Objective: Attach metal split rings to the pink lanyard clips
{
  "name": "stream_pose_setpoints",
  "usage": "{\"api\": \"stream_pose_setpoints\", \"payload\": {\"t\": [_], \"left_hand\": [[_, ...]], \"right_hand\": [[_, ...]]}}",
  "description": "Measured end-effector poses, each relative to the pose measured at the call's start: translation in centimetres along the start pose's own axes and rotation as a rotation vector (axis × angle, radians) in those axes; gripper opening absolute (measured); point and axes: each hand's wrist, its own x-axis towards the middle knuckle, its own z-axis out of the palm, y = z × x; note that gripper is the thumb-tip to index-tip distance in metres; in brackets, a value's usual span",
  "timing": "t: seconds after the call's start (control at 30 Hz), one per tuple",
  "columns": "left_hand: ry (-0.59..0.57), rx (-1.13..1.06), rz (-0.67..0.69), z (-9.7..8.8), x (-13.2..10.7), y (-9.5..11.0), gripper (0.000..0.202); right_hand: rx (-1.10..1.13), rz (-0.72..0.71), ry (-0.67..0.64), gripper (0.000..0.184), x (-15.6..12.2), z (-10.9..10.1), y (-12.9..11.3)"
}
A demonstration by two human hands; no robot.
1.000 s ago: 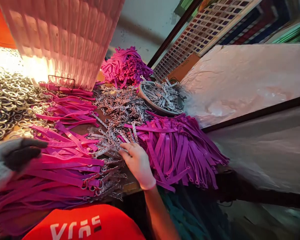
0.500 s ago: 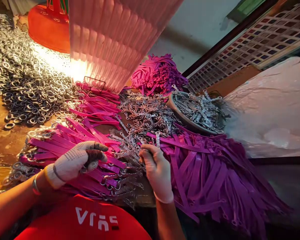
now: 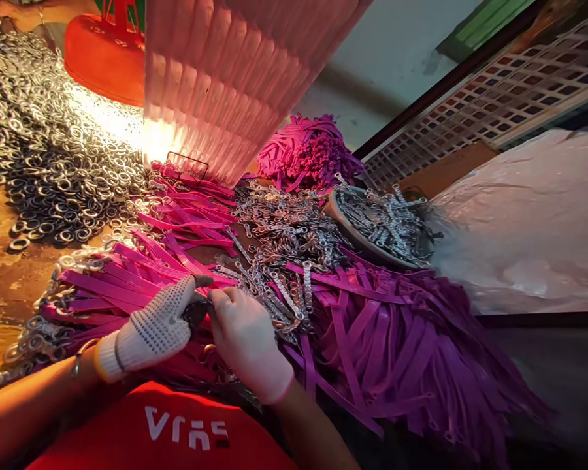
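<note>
My left hand (image 3: pixel 164 320), in a white dotted knit glove with dark fingertips, is closed over the pink straps (image 3: pixel 122 274). Meeting it at the fingertips is my right hand (image 3: pixel 245 333), in a thin white glove, its fingers pinched together. Whatever sits between the fingers is hidden. Metal rings hang on the left ends of these straps. Beyond my right hand lie loose silvery chain-like metal links (image 3: pixel 289 294). Purple straps (image 3: pixel 396 339) spread to its right and hang over the table's front edge.
A large heap of metal rings (image 3: pixel 68 156) lies at left under a red lamp (image 3: pixel 102 59). A ribbed translucent panel (image 3: pixel 215 85) stands beside it. Behind are a bowl (image 3: pixel 357 238) full of metal links and a bundle of pink straps (image 3: pixel 308 150). Plastic sheeting (image 3: pixel 529 222) is at right.
My right hand has moved left from the metal links to my left hand, and their fingertips now meet. My left hand has turned slightly, with its dotted side more in view.
</note>
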Motion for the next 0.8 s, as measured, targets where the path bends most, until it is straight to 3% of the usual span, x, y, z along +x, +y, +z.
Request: {"api": "stream_pose_setpoints", "payload": {"t": [0.1,0.17,0.3,0.37,0.47,0.5,0.53,0.67,0.8], "left_hand": [[0.006,0.165,-0.003,0.2,0.4,-0.3,0.015],[-0.055,0.079,-0.049,0.3,0.6,0.1,0.005],[-0.111,-0.274,-0.238,0.5,1.3,1.9,0.015],[-0.164,-0.289,-0.271,0.1,2.9,2.7,0.016],[-0.327,0.146,-0.191,-1.0,8.1,3.3,0.021],[-0.324,0.424,-0.144,-1.5,10.5,3.3,0.022],[-0.259,0.54,-0.137,-1.9,13.1,3.2,0.016],[-0.087,0.758,-0.145,-2.7,21.2,1.5,0.015],[-0.099,0.787,-0.084,-1.9,23.1,-1.3,0.019]], "right_hand": [[0.032,-0.018,0.061,0.019,-0.2,-0.1,0.2],[0.064,-0.02,0.097,0.025,-0.5,-0.2,0.3],[0.223,0.07,0.107,0.027,-1.3,-0.4,0.6],[0.352,0.154,0.072,0.026,-1.8,-0.3,0.8],[0.427,0.265,0.121,0.029,-2.2,-0.1,1.2],[0.454,0.281,0.143,0.029,-2.3,0.1,1.2],[0.485,0.284,0.155,0.029,-2.4,0.3,1.1],[0.539,0.244,0.169,0.035,-2.6,1.5,0.3],[0.586,0.27,0.143,0.033,-3.0,2.4,0.3]]}}
